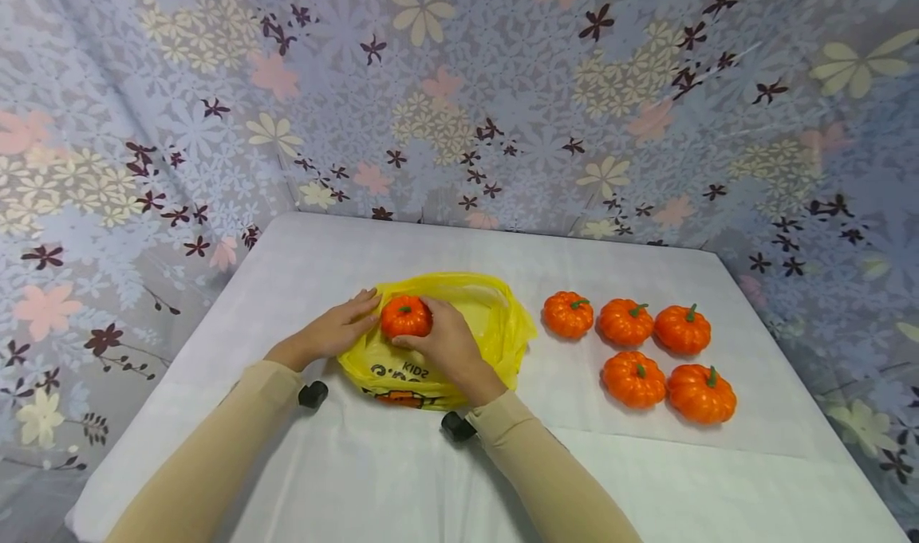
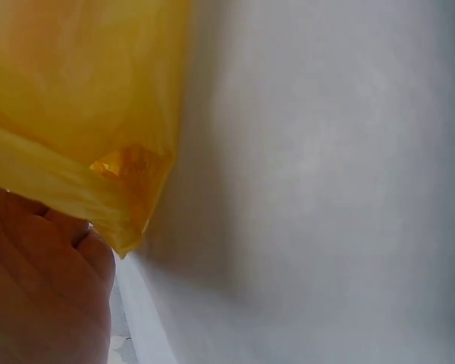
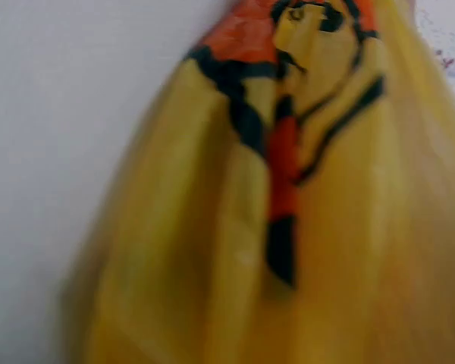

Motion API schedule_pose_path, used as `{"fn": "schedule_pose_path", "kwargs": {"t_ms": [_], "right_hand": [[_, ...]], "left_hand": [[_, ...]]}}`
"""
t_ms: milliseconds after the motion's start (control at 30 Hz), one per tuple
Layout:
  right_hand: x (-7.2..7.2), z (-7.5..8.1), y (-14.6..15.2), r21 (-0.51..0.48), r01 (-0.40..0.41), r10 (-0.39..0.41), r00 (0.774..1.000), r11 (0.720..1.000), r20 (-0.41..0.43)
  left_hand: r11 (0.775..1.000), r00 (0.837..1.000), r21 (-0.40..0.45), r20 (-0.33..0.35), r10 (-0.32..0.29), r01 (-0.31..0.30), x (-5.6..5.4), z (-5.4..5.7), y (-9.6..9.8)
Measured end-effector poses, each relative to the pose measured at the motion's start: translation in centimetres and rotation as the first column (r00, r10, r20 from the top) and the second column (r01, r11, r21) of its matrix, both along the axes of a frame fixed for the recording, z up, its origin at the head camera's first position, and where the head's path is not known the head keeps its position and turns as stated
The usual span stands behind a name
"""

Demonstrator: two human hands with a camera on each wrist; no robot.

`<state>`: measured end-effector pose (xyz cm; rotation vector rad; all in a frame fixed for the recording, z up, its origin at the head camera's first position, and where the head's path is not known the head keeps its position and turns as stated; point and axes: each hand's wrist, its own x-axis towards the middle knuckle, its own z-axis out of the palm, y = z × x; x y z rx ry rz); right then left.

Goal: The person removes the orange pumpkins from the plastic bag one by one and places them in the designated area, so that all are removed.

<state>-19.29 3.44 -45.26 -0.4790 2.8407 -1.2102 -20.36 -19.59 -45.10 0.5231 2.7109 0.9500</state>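
Observation:
In the head view my right hand (image 1: 455, 346) holds a small orange toy pumpkin (image 1: 405, 317) with a green stem, its thumb and fingers at the pumpkin's side. That pumpkin is over the open mouth of a yellow plastic bag (image 1: 495, 332), which lies on the table with printed letters on its near side. My left hand (image 1: 332, 332) touches the bag's left edge with its fingers fairly straight. The left wrist view has the left palm (image 2: 42, 284) beside the yellow plastic, which hides the fingertips. Only the bag's printed side (image 3: 318, 189) fills the right wrist view.
Several more orange pumpkins (image 1: 626, 322) stand in two rows on the right of the white-covered table (image 1: 574, 487). A flowered cloth (image 1: 459, 88) hangs behind the table and along its sides. A black wrist device (image 1: 313, 395) sits at each cuff.

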Motion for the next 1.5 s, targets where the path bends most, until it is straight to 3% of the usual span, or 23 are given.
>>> {"fn": "schedule_pose_path", "kwargs": {"t_ms": [200, 633, 967, 1233, 1500], "right_hand": [[0.6, 1.2, 1.2, -0.006, 0.004, -0.004, 1.000, 1.000, -0.002], [2.2, 3.1, 4.8, -0.207, 0.024, -0.019, 0.999, 0.978, 0.028], [3.4, 3.1, 8.9, -0.289, 0.063, -0.079, 0.996, 0.955, -0.042], [4.1, 2.7, 11.8, -0.287, 0.157, -0.163, 0.987, 0.945, 0.001], [5.0, 2.7, 15.4, -0.296, 0.204, -0.217, 0.976, 0.933, -0.011]], "left_hand": [[1.000, 1.000, -0.010, 0.003, 0.007, -0.007, 0.2, 0.1, 0.2], [1.000, 0.999, -0.019, 0.035, 0.021, -0.020, 0.5, 0.2, 0.6], [0.999, 0.998, -0.035, 0.047, 0.029, -0.027, 0.5, 0.1, 0.8], [0.999, 0.998, -0.029, 0.048, 0.035, -0.034, 0.3, 0.0, 0.5], [0.999, 0.999, -0.027, 0.038, 0.025, -0.024, 0.5, 0.1, 0.7]]}}
